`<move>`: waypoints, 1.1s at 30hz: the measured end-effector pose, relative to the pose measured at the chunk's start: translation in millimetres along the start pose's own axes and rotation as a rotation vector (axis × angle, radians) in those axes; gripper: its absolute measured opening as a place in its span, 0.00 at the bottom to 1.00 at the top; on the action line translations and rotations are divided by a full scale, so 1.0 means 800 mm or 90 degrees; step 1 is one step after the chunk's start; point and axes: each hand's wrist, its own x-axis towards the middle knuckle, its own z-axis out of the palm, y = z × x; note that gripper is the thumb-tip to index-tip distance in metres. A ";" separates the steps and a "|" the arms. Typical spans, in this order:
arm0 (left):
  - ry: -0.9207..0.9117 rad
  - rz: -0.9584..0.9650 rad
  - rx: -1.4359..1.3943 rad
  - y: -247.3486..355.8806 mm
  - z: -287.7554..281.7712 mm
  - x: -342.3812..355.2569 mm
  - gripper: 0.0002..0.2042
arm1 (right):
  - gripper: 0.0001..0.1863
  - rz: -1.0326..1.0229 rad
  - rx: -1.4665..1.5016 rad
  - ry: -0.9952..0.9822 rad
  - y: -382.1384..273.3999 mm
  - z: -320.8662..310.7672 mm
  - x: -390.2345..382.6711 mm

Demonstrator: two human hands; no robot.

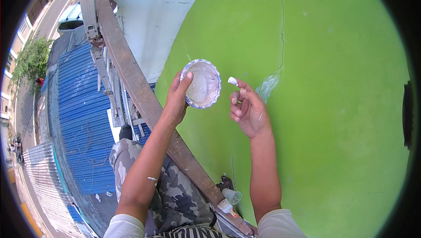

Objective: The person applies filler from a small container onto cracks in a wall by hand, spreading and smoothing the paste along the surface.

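Note:
My left hand (176,96) grips a small round bowl (215,82) with a scalloped rim, its thumb hooked over the edge. White paste (197,89) coats the inside of the bowl. To the right of it, my right hand (253,114) is raised with the index finger stretched out and the others loosely curled. A dab of white paste (232,81) sits on that fingertip, apart from the bowl. Behind my right hand is a green wall (324,119), with a whitish smeared patch (268,85) at the lower end of a long crack (282,32).
A wooden plank (131,67) runs diagonally beside my legs, next to a metal ladder (113,93). On its lower end lie a paintbrush (226,206) and a clear plastic cup (233,196). Blue corrugated roofing (83,119) and a street lie far below on the left.

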 end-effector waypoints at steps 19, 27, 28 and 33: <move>0.095 -0.024 0.005 -0.018 -0.052 0.015 0.38 | 0.22 -0.260 -1.608 0.124 -0.341 0.174 0.109; 0.094 -0.053 0.003 -0.027 -0.059 0.009 0.39 | 0.23 -0.556 -2.071 -0.146 -0.348 0.133 0.119; 0.105 -0.048 0.027 -0.027 -0.062 0.008 0.39 | 0.23 -0.562 -2.068 -0.152 -0.347 0.137 0.120; 0.093 -0.059 0.053 -0.030 -0.051 0.008 0.39 | 0.19 -0.716 -2.005 -0.113 -0.354 0.132 0.122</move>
